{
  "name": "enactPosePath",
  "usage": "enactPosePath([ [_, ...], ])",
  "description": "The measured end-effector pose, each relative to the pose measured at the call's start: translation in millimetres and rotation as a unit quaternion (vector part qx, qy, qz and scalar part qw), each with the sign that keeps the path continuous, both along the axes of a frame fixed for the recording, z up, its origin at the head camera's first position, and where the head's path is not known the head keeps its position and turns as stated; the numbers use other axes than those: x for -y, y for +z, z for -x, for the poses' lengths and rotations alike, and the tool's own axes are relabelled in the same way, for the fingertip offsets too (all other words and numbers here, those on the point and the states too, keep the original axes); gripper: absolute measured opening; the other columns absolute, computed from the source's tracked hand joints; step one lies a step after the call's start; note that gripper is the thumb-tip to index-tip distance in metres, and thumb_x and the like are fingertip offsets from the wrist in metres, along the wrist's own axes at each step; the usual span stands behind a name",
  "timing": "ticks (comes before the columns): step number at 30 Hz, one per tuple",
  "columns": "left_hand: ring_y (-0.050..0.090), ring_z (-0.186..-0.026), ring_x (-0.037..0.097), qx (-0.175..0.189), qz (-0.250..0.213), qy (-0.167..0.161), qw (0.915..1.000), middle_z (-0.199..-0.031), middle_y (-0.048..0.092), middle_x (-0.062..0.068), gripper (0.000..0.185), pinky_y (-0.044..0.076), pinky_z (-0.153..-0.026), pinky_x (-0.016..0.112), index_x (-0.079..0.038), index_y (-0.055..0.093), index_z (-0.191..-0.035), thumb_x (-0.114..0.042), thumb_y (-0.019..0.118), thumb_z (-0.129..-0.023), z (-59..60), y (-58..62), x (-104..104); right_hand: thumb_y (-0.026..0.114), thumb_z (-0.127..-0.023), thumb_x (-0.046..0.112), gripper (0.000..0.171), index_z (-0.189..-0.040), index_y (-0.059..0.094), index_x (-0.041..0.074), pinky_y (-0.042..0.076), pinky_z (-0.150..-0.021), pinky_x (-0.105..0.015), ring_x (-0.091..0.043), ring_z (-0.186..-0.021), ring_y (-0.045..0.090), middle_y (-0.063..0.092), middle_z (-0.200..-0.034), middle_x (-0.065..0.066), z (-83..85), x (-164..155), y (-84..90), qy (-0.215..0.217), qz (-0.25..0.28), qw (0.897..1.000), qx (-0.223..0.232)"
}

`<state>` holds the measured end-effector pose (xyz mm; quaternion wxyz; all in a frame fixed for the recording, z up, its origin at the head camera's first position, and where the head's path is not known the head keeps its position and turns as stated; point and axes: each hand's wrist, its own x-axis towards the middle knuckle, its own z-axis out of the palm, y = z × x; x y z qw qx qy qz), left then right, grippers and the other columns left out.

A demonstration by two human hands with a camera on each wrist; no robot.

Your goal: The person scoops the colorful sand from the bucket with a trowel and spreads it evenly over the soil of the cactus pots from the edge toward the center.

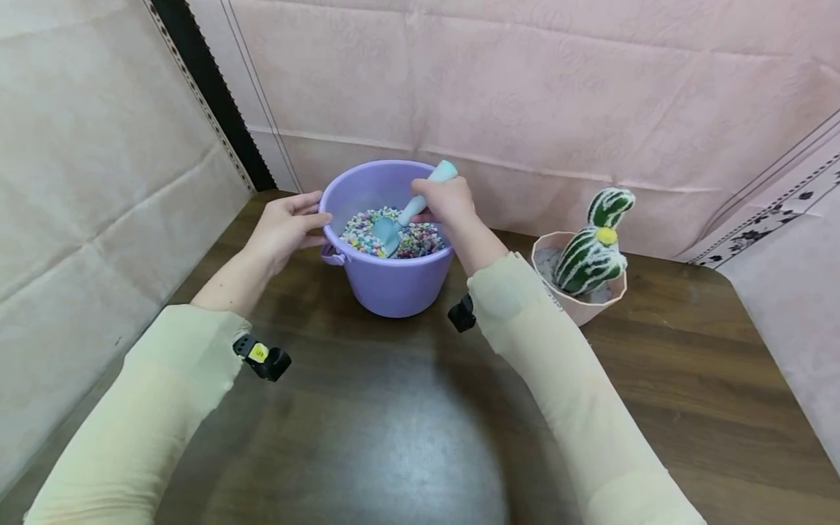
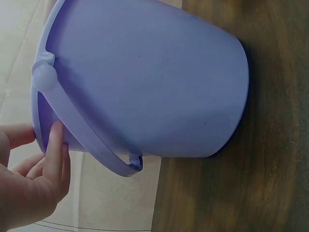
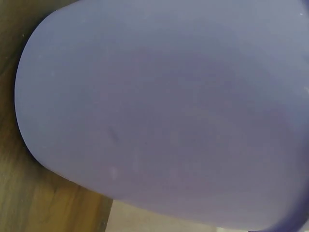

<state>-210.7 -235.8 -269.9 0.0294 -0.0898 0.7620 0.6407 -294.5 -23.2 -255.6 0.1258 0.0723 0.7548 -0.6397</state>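
A purple bucket [image 1: 399, 281] stands on the table, with many small multicoloured beads [image 1: 361, 227] inside. My left hand [image 1: 289, 226] pinches its rim at the left, thumb over the edge and fingers against the outside. The left wrist view shows those fingers [image 2: 54, 150] just under the rim beside the bucket's handle [image 2: 91, 135], which hangs down along the wall. My right hand [image 1: 449, 203] reaches over the right rim and grips the handle of a light blue scoop [image 1: 387, 235]. The scoop's head rests among the beads. Only the bucket's outer wall [image 3: 159, 106] fills most of the right wrist view.
Right of the bucket, close to my right forearm, a pale pink pot [image 1: 580, 310] holds a knitted-looking green and white cactus [image 1: 590, 261] with a yellow flower. Pinkish cloth [image 1: 525, 95] hangs behind the dark wooden table [image 1: 367, 408] and at both sides.
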Motion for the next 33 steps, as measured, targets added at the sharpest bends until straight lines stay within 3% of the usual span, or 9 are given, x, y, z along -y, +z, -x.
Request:
enactPosePath([
  [3, 0.049, -0.124, 0.031, -0.001, 0.0, -0.001, 1.0, -0.146, 0.038, 0.018, 0.058, 0.056, -0.075, 0.015, -0.004, 0.027, -0.146, -0.009, 0.052, -0.094, 0.5, 0.8, -2.0, 0.063, -0.08, 0.011, 0.031, -0.106, 0.048, 0.002, 0.06, -0.071, -0.03, -0.014, -0.053, 0.06, 0.057, -0.084, -0.011, -1.7, 0.5, 0.6, -0.017, 0.03, 0.999, -0.005],
  [9, 0.048, -0.126, 0.032, 0.004, -0.007, -0.004, 1.0, -0.147, 0.037, 0.018, 0.058, 0.056, -0.075, 0.015, -0.004, 0.026, -0.147, -0.008, 0.052, -0.095, 0.9, 0.0, -5.2, 0.061, -0.081, 0.006, 0.023, -0.099, 0.049, 0.002, 0.058, -0.057, -0.024, -0.015, -0.053, 0.059, 0.056, -0.082, -0.009, -4.0, 0.4, -0.3, -0.057, 0.102, 0.993, -0.005],
  [20, 0.047, -0.126, 0.03, 0.008, -0.01, -0.007, 0.9999, -0.147, 0.037, 0.018, 0.059, 0.055, -0.076, 0.015, -0.005, 0.026, -0.147, -0.009, 0.052, -0.095, 0.0, -1.1, -4.9, 0.062, -0.08, 0.005, 0.022, -0.099, 0.051, 0.003, 0.057, -0.053, -0.022, -0.016, -0.056, 0.062, 0.057, -0.083, -0.009, -9.0, 0.8, -2.9, -0.099, 0.157, 0.982, -0.013],
  [27, 0.047, -0.127, 0.03, 0.003, -0.014, -0.003, 0.9999, -0.147, 0.037, 0.018, 0.059, 0.056, -0.076, 0.015, -0.004, 0.026, -0.147, -0.007, 0.052, -0.094, -0.6, 1.2, -3.1, 0.061, -0.08, 0.003, 0.017, -0.093, 0.05, 0.004, 0.055, -0.048, -0.02, -0.016, -0.053, 0.062, 0.057, -0.082, -0.01, -14.1, 3.7, -0.2, -0.124, 0.222, 0.967, -0.035],
  [33, 0.046, -0.127, 0.03, 0.0, -0.013, -0.002, 0.9999, -0.147, 0.037, 0.018, 0.058, 0.055, -0.075, 0.014, -0.004, 0.026, -0.147, -0.007, 0.051, -0.094, -2.6, 3.1, -1.9, 0.061, -0.081, 0.002, 0.012, -0.087, 0.051, 0.006, 0.056, -0.05, -0.022, -0.017, -0.062, 0.063, 0.057, -0.08, -0.008, -17.1, 5.9, 2.1, -0.133, 0.258, 0.956, -0.048],
])
